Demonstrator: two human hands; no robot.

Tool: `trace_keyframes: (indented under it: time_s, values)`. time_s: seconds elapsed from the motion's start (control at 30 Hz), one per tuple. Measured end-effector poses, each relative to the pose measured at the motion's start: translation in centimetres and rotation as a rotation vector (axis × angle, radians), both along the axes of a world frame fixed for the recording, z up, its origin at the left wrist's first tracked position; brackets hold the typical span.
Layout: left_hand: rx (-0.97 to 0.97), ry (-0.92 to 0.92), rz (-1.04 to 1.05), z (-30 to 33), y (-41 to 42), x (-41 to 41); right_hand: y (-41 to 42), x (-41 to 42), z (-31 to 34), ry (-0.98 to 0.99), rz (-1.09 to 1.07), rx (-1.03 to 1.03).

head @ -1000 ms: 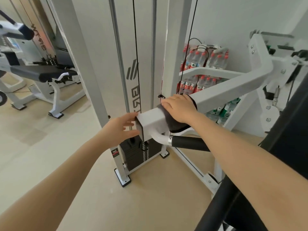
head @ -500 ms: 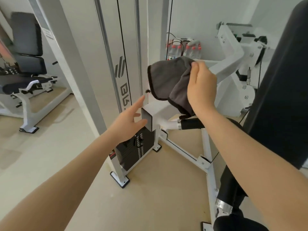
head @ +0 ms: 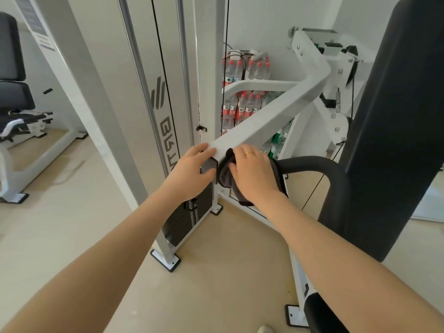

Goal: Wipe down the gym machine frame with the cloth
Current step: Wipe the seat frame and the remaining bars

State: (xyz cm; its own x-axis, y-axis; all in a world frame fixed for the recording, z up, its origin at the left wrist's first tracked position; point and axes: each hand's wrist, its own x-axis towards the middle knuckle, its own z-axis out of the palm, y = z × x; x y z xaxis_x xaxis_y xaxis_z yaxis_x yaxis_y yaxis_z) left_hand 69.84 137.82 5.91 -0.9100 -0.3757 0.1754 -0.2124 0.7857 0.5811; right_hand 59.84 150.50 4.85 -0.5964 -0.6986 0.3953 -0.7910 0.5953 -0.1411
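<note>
Pale beige flooring (head: 216, 248) is spreading beneath everything, catching soft daylight. Well to the left of the left hand (head: 192, 171), a black-padded bench (head: 14, 97) is standing on white legs. Beyond the hands, shrink-wrapped packs of water bottles (head: 245, 102) are leaning stacked against a plain white wall (head: 264, 20).

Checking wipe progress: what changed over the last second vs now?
The right hand lifted the dark cloth off the top of the white arm, then brought it down against the arm's near side by the end cap, gripping it throughout. The left hand stayed at the arm's end, fingers now over the cap. The black handle is unchanged.
</note>
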Motion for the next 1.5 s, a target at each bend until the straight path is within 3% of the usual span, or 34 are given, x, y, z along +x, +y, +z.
trace_keyframes:
  time_s: [0.13,0.2,0.37,0.4,0.6,0.67,0.83,1.03,1.13,1.23,1.3,1.5]
  values:
    - [-0.023,0.006,-0.010,-0.4,0.0,0.2,2.0,0.7,-1.0,0.219,-0.012,0.243]
    - [-0.036,0.014,-0.010,-0.5,0.1,0.2,1.8,0.3,-0.6,0.236,-0.050,0.335]
    - [-0.114,-0.027,-0.027,-0.6,0.1,0.4,-0.5,-2.7,2.7,-0.190,-0.079,0.478]
    - [-0.140,-0.035,-0.032,-0.7,0.1,0.5,-0.6,-2.7,2.6,-0.195,-0.080,0.486]
    - [-0.222,-0.033,0.009,-1.1,0.5,0.4,0.3,1.9,-1.6,0.341,-0.264,0.346]
    - [-0.243,-0.039,0.016,-1.2,0.5,0.4,0.3,2.0,-1.7,0.382,-0.255,0.275]
    - [-0.275,-0.060,0.021,-1.6,0.2,0.4,1.2,-0.9,-1.1,0.135,0.040,0.238]
    - [-0.285,-0.095,0.050,-1.6,1.4,0.8,0.0,-0.6,0.3,-0.049,-0.073,0.053]
    - [-0.270,-0.046,0.065,-0.3,2.4,1.1,1.1,0.2,0.9,-0.164,-0.002,-0.045]
    - [0.012,0.104,0.036,1.0,4.4,2.0,4.0,1.7,1.6,-0.256,0.145,-0.105]
    - [0.194,0.102,-0.035,1.6,6.4,2.5,6.3,2.4,2.1,-0.333,0.213,-0.110]
    - [0.297,0.125,-0.162,3.4,13.1,0.0,13.9,1.6,4.8,-0.427,0.160,-0.179]
